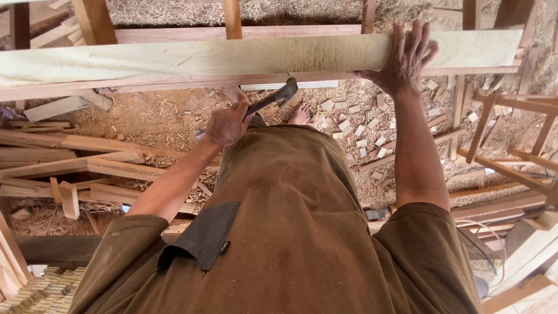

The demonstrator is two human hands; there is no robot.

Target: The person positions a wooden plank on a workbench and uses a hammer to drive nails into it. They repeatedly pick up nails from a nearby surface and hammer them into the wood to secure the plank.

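Sawdust floor; pale rough plank under right hand, left hand gripping hammer

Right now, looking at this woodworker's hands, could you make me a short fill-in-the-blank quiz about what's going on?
1. The left hand grips a ____ with a dark head.
2. The right hand presses flat on a long pale wooden ____.
3. The ground below is littered with sawdust and small wood ____.
4. A bare ____ shows on the ground just beyond the person's brown shirt.

Missing words: hammer; board; offcuts; foot
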